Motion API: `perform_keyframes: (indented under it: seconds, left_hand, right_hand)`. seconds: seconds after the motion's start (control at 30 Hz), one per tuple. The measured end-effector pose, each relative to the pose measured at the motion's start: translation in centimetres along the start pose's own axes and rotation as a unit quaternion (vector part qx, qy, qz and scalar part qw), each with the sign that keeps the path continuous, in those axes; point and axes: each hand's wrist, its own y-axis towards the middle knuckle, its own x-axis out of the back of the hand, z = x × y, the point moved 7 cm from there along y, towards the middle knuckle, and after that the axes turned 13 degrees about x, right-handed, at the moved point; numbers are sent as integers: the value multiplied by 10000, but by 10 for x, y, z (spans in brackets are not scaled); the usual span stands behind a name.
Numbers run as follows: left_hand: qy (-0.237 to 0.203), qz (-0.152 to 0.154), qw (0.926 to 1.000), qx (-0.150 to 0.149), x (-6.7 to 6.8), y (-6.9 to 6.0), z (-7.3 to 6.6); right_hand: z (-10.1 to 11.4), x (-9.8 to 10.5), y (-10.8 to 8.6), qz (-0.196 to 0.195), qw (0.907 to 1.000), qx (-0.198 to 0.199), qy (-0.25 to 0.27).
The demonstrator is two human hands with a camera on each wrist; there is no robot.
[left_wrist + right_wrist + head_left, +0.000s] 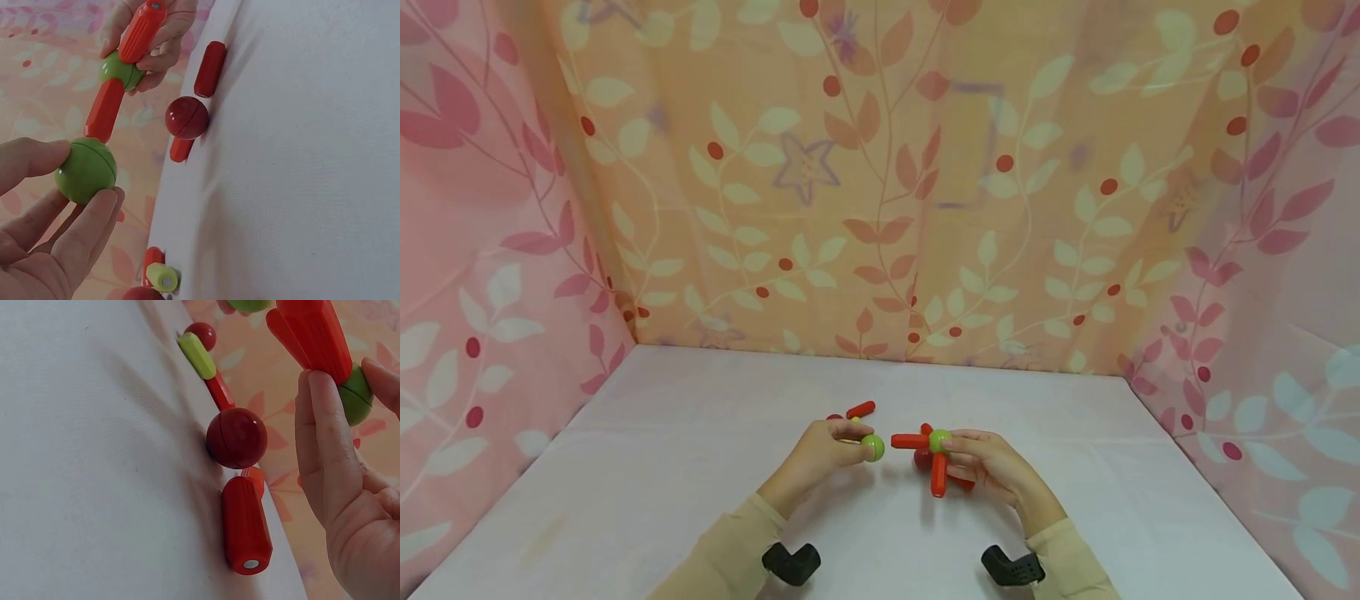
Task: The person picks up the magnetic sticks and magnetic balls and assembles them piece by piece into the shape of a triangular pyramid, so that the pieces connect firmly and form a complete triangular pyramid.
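Note:
My left hand [827,454] pinches a smooth green toy ball [873,447] between thumb and fingertips. In my right hand [1000,468], a second green ball [939,441] is held, bearing two faceted red sticks. One red stick [907,441] points left toward the first ball, with a small gap in the head view; the other red stick [938,477] points down toward me. A metal disc shows in a stick's end in the left wrist view. Below the right hand, a dark red ball [236,437] lies on the table near a red stick [247,528].
Behind the left hand lie another red stick [861,409], a yellow-green stick [197,356] and a second red ball [201,335]. The white table [700,467] is enclosed by leaf-patterned cloth [880,183] at the back and sides.

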Motion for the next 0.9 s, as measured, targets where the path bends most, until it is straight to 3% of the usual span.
perform_keyframes:
  seconds: [0.9]
  left_hand:
    - [171,-14,9998,-120,-5,0,-4]
  right_hand:
    - [-4,-6,1,156,9997,-79,186]
